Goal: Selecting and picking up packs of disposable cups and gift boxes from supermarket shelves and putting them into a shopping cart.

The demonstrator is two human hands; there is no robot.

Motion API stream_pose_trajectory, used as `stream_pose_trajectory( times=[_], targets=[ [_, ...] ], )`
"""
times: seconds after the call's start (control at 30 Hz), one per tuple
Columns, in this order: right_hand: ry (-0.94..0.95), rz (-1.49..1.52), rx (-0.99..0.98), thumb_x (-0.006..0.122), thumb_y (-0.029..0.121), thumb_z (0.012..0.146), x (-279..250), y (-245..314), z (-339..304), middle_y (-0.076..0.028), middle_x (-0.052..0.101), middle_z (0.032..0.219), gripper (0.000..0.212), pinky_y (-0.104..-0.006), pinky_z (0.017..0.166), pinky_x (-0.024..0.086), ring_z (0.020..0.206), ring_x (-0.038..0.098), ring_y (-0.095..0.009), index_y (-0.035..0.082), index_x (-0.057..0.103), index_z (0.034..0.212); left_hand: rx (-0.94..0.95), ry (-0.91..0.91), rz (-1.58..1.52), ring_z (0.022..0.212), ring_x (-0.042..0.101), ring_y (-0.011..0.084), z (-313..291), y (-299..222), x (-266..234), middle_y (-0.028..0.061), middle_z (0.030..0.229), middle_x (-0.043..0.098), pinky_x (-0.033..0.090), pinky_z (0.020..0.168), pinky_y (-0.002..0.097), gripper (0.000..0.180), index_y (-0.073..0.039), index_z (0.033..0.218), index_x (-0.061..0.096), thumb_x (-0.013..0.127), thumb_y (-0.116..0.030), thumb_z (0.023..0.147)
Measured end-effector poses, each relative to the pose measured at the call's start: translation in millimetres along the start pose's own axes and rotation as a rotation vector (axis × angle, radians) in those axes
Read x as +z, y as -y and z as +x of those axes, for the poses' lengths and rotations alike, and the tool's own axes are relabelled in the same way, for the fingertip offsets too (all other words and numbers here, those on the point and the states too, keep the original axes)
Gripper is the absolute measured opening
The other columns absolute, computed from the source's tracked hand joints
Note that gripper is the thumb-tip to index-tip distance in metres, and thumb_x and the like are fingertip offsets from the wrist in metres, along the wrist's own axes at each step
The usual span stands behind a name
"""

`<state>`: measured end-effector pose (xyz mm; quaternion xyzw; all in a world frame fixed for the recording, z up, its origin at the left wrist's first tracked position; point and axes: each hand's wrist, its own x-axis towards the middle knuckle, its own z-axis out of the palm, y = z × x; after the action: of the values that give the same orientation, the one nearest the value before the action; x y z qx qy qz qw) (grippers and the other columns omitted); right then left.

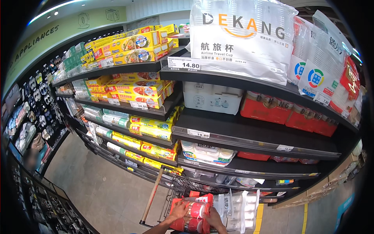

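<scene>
At the bottom centre, my left hand (179, 210) grips the left side of a red pack of paper cups (196, 210), fingers curled on its wrapper. My right hand (214, 219) holds the same pack from its right side. The pack is over a wire shopping cart (171, 187), whose bar handle (154, 191) slants up on the left. Clear and white plastic-wrapped sleeves of cups (246, 208) lie in the cart, right of my right hand. How far the red pack rests on the cart's contents cannot be told.
Black shelving (249, 128) rises ahead, bearing a large bag of clear cups (241, 39), red cup packs (263, 111) and a white carton (212, 99). Yellow boxes (134, 45) fill the shelves leftward. Grey floor (109, 187) lies left of the cart; racks of slippers (39, 97) stand beyond.
</scene>
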<state>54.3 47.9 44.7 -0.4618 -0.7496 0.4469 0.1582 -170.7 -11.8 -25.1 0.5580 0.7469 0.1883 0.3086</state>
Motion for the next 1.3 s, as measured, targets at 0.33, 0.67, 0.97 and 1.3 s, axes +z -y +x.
stream_pose_trajectory(
  times=[0.33, 0.67, 0.97, 1.3],
  targets=[
    [-0.02, 0.008, 0.013, 0.064, 0.032, 0.081, 5.2, -6.3, 2.1, -0.026, 0.055, 0.116, 0.061, -0.04, 0.095, 0.043, 0.111, 0.053, -0.039, -0.002, 0.046, 0.128, 0.066, -0.147, -0.05, 0.104, 0.055, 0.0322, 11.2, -7.4, -10.4, 0.0152, 0.097, 0.062, 0.04, 0.093, 0.042, 0.025, -0.009, 0.095, 0.067, 0.065, -0.029, 0.081],
    [-0.076, 0.052, 0.047, 0.068, 0.021, 0.078, 6.1, -3.9, 2.8, -0.025, 0.05, 0.121, 0.064, -0.0414, 0.095, 0.043, 0.107, 0.053, -0.04, -0.001, 0.041, 0.132, 0.15, -0.212, -0.158, 0.09, 0.058, 0.0322, 14.9, -8.7, -13.0, 0.0144, 0.085, 0.062, 0.046, 0.083, 0.0406, 0.013, -0.006, 0.082, 0.064, 0.069, -0.018, 0.076],
    [-0.3, -0.017, -0.16, 0.068, 0.014, 0.076, -5.0, 16.1, 6.5, -0.024, 0.048, 0.123, 0.065, -0.0427, 0.1, 0.038, 0.115, 0.046, -0.039, -0.003, 0.04, 0.132, 0.177, -0.17, -0.202, 0.088, 0.058, 0.0331, 11.2, -14.6, -21.7, 0.0144, 0.084, 0.058, 0.047, 0.079, 0.0412, 0.008, -0.005, 0.081, 0.059, 0.063, -0.012, 0.079],
    [-0.23, 0.128, -0.164, 0.071, 0.025, 0.078, -0.1, 13.4, 3.0, -0.025, 0.045, 0.129, 0.074, -0.0412, 0.104, 0.034, 0.122, 0.042, -0.037, -0.005, 0.036, 0.135, 0.202, -0.212, -0.253, 0.087, 0.056, 0.0338, -6.3, -39.2, -43.1, 0.0137, 0.083, 0.054, 0.045, 0.079, 0.0411, 0.004, -0.004, 0.083, 0.056, 0.058, -0.008, 0.082]
  ],
)
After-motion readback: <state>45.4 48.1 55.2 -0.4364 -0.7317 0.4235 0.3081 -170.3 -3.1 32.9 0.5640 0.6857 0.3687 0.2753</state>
